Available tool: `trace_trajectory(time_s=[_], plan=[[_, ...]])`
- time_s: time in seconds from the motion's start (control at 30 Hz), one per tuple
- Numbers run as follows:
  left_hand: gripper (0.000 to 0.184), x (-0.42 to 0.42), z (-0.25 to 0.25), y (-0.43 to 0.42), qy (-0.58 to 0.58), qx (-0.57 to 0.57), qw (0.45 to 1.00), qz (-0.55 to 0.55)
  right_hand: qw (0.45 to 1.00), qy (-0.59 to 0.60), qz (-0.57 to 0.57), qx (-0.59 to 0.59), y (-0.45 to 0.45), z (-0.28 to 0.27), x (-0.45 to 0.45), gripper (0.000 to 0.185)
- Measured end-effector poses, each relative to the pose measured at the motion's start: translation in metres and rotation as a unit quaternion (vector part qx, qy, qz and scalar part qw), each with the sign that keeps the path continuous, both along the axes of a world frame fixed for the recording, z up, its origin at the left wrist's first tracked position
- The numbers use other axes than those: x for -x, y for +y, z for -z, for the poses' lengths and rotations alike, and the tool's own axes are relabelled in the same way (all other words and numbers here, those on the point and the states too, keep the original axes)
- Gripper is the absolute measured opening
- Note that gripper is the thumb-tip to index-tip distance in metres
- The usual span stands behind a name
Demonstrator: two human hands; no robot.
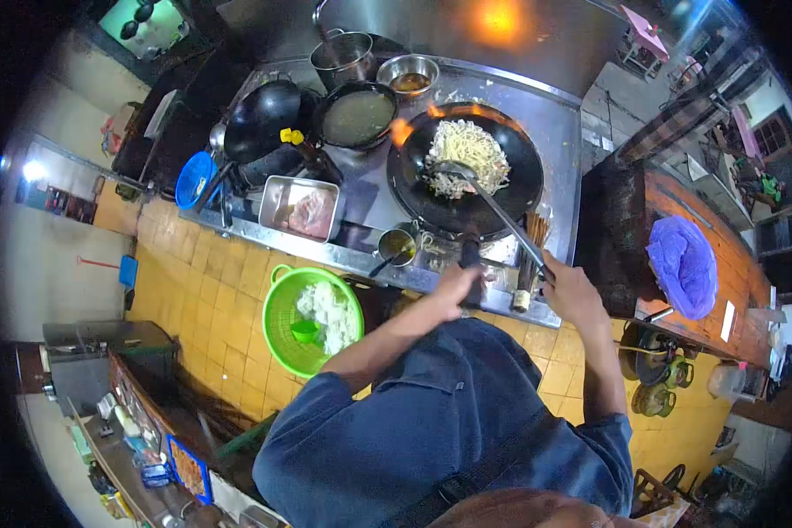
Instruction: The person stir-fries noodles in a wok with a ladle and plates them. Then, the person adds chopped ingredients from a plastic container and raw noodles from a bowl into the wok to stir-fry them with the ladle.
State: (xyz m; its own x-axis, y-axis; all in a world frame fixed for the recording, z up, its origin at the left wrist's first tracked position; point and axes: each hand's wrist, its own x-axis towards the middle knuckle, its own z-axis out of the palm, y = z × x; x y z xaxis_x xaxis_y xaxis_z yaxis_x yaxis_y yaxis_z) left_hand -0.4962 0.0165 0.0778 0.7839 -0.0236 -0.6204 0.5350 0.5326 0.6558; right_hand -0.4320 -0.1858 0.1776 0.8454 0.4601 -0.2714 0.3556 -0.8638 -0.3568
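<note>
My left hand (456,289) is closed around the dark handle (471,253) of a large black wok (521,180). My right hand (572,290) grips the end of a long metal ladle (502,214), whose head rests among pale noodles (468,145) in the wok. Orange flames (402,132) rise along the wok's far and left rim. Beside my right hand, a bundled bamboo brush (528,273) lies on the steel counter. Left of the wok handle stands a small metal cup (399,245) with yellowish liquid and a spoon.
Behind the wok are a steel bowl (407,73), a tall pot (341,60) and a pan of cloudy liquid (357,116). Raw meat (311,215) lies in a steel tray (275,202). A green basket (271,327) holds white food at left. A purple bag (683,267) sits on the right-hand table.
</note>
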Motion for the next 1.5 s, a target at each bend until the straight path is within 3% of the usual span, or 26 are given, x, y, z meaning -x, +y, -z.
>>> trace_trajectory(time_s=[0.03, 0.07, 0.13, 0.23, 0.3, 0.33, 0.37, 0.4, 0.47, 0.53, 0.6, 0.63, 0.73, 0.87, 0.93, 1.0, 1.07, 1.1, 1.13, 1.17, 1.2, 1.27, 1.3, 1.33, 1.4, 1.5], plan=[[0.012, 0.008, -0.018, -0.009, 0.047, 0.156, 0.986, -0.027, 1.000, -0.025, 0.008, -0.007, 0.004, 0.003, 0.003, 0.051], [0.011, 0.011, -0.043, -0.010, 0.089, 0.139, 0.986, 0.020, 1.000, -0.022, 0.012, -0.011, 0.004, 0.005, 0.003, 0.051], [0.011, -0.002, -0.042, 0.000, 0.070, 0.075, 0.994, 0.049, 1.000, -0.016, 0.001, -0.019, 0.001, 0.007, 0.003, 0.052], [0.012, -0.035, 0.044, 0.033, -0.013, -0.019, 1.000, -0.013, 0.999, -0.029, 0.001, 0.036, -0.001, 0.023, 0.007, 0.047], [0.015, -0.020, 0.046, 0.030, -0.021, -0.031, 0.999, 0.002, 0.992, -0.092, 0.019, 0.090, -0.002, 0.052, 0.007, 0.047], [0.016, -0.006, 0.035, 0.019, -0.037, -0.049, 0.998, 0.019, 0.991, -0.099, 0.021, 0.091, -0.005, 0.048, 0.001, 0.047], [0.015, 0.009, -0.009, 0.017, -0.118, -0.058, 0.989, 0.069, 0.988, -0.128, 0.038, 0.083, -0.008, 0.041, -0.001, 0.047], [0.014, 0.017, -0.018, 0.013, 0.014, 0.083, 0.995, 0.052, 0.984, -0.152, 0.055, 0.074, -0.011, 0.034, 0.002, 0.047], [0.012, 0.020, -0.034, 0.015, 0.010, 0.062, 0.994, 0.087, 0.986, -0.143, 0.059, 0.065, -0.022, 0.006, 0.005, 0.049], [0.014, -0.002, 0.027, 0.022, 0.010, 0.010, 0.999, 0.038, 0.992, -0.094, 0.074, -0.031, -0.035, 0.001, 0.012, 0.049], [0.010, -0.028, 0.081, 0.031, -0.086, -0.154, 0.984, 0.039, 0.991, -0.107, 0.074, -0.030, -0.021, 0.018, 0.013, 0.051], [0.011, -0.037, 0.094, 0.034, -0.110, -0.118, 0.987, 0.008, 0.987, -0.128, 0.094, -0.021, -0.004, 0.034, 0.010, 0.052], [0.013, -0.052, 0.115, 0.039, -0.115, -0.089, 0.989, -0.023, 0.978, -0.144, 0.134, 0.067, 0.038, 0.122, -0.017, 0.052], [0.015, -0.054, 0.113, 0.041, -0.071, -0.145, 0.987, -0.014, 0.984, -0.090, 0.112, 0.104, 0.038, 0.110, -0.040, 0.047], [0.017, -0.055, 0.136, 0.044, -0.092, -0.101, 0.990, -0.022, 0.991, -0.099, 0.088, 0.008, 0.019, 0.068, -0.036, 0.048], [0.022, -0.053, 0.124, 0.046, -0.054, -0.114, 0.992, -0.001, 0.989, -0.108, 0.094, 0.020, 0.019, 0.087, -0.023, 0.050], [0.024, -0.053, 0.120, 0.050, -0.051, -0.119, 0.992, 0.014, 0.979, -0.072, 0.190, -0.030, 0.033, 0.134, -0.008, 0.046], [0.024, -0.053, 0.119, 0.050, -0.060, -0.126, 0.990, 0.007, 0.965, -0.132, 0.124, -0.189, 0.028, 0.195, -0.014, 0.038], [0.024, -0.051, 0.119, 0.048, -0.067, -0.131, 0.989, 0.000, 0.959, -0.164, 0.056, -0.226, 0.030, 0.226, -0.025, 0.033], [0.023, -0.053, 0.138, 0.049, -0.066, -0.122, 0.990, -0.002, 0.942, 0.081, 0.138, -0.293, 0.040, 0.184, -0.032, 0.030], [0.023, -0.054, 0.142, 0.048, -0.064, -0.120, 0.991, -0.002, 0.858, 0.319, 0.214, -0.340, 0.050, 0.127, -0.033, 0.028], [0.023, -0.057, 0.144, 0.051, -0.041, -0.115, 0.992, 0.015, 0.937, 0.166, 0.097, -0.292, 0.034, 0.104, -0.040, 0.030], [0.021, -0.058, 0.141, 0.053, -0.048, -0.148, 0.988, 0.021, 0.957, -0.115, -0.026, -0.264, 0.021, 0.113, -0.039, 0.035], [0.021, -0.057, 0.139, 0.053, -0.049, -0.148, 0.987, 0.023, 0.957, -0.116, -0.024, -0.264, 0.018, 0.095, -0.032, 0.035], [0.022, -0.054, 0.138, 0.051, -0.078, -0.105, 0.991, -0.010, 0.988, 0.016, 0.003, -0.153, 0.013, 0.042, -0.018, 0.044], [0.023, -0.058, 0.138, 0.052, -0.073, -0.087, 0.993, -0.014, 0.998, 0.003, 0.048, -0.035, 0.042, 0.052, -0.008, 0.042]])
